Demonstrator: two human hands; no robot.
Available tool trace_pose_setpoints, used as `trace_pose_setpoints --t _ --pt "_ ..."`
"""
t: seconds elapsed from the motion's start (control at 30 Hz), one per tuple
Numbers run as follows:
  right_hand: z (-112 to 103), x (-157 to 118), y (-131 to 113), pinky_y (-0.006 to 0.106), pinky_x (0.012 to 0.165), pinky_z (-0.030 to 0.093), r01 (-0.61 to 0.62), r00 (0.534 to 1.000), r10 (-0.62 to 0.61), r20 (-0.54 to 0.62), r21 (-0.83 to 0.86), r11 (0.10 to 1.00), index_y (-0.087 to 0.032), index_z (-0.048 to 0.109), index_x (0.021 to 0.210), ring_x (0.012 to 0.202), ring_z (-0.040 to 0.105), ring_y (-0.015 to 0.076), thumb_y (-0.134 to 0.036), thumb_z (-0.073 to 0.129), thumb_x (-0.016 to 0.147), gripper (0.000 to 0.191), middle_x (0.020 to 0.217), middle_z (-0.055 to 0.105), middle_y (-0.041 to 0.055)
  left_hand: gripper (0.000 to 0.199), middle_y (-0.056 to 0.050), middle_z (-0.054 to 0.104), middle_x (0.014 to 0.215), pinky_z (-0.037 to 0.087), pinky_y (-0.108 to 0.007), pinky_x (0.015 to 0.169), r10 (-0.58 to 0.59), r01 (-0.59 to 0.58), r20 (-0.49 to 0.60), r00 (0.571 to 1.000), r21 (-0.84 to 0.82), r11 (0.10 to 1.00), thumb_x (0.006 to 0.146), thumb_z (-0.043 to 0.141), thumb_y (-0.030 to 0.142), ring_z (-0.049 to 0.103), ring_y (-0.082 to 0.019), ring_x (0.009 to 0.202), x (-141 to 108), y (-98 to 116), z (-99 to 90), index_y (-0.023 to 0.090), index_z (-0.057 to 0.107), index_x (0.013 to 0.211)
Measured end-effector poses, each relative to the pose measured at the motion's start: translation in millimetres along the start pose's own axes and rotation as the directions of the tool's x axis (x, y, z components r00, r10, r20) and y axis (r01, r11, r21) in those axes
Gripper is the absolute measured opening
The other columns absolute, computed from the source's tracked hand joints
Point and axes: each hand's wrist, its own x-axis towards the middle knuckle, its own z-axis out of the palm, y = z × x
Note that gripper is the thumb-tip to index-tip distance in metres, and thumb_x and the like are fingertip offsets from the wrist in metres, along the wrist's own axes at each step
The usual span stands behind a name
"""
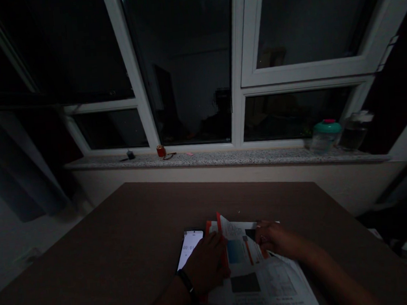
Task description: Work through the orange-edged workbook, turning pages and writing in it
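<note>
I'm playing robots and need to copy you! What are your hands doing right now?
Left hand: on the folded paper leaflet, can't tell if it's gripping.
Right hand: curled at the leaflet's edge, can't tell if it's gripping.

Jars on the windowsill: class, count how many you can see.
2: a teal-lidded jar and a clear jar, side by side at the right end of the speckled stone windowsill.

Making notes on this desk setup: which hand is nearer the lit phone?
Left. The left hand is right at the phone's right edge, while the right hand is farther off to its right, on the far side of the folded printed paper.
</note>
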Motion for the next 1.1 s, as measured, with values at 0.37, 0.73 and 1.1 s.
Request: trace_pose_setpoints --t 0.37,0.73,1.1 --pt "-9 -9 3 0.024 0.075 0.040 -0.031 0.999 0.032 0.044 -0.011 0.999 -0.020 0.066 0.083 0.087 0.058 0.0182 -0.012 0.075 0.067 0.020 0.091 0.064 0.0020 0.067 -0.013 0.038 0.148 0.028 -0.049 0.110 0.013 -0.013 -0.018 1.000 0.013 1.000 0.080 0.067 0.031 0.029 -0.033 0.137 1 -5 7.2 0.017 0.041 0.141" --pt "-11 -25 11 0.020 0.061 0.036 -0.232 0.954 0.212 0.212 0.073 0.970 -0.017 0.062 0.072 0.073 0.058 0.0130 -0.009 0.072 0.063 0.015 0.080 0.064 -0.0019 0.067 -0.014 0.036 0.149 0.026 -0.048 0.111 -0.005 0.005 0.005 1.000 0.027 1.000 0.081 0.067 0.032 0.029 -0.033 0.137 1 -3 5.1 0.015 0.041 0.141" --pt "-19 -40 7 0.025 0.063 0.039 -0.443 0.868 0.435 0.238 -0.023 0.896 -0.020 0.064 0.068 0.079 0.063 0.0202 -0.011 0.079 0.051 0.025 0.082 0.068 -0.0023 0.069 -0.014 0.037 0.148 0.025 -0.048 0.111 0.001 -0.001 -0.009 1.000 0.023 1.000 0.080 0.068 0.033 0.029 -0.033 0.137 0 -3 5.6 0.014 0.042 0.141"
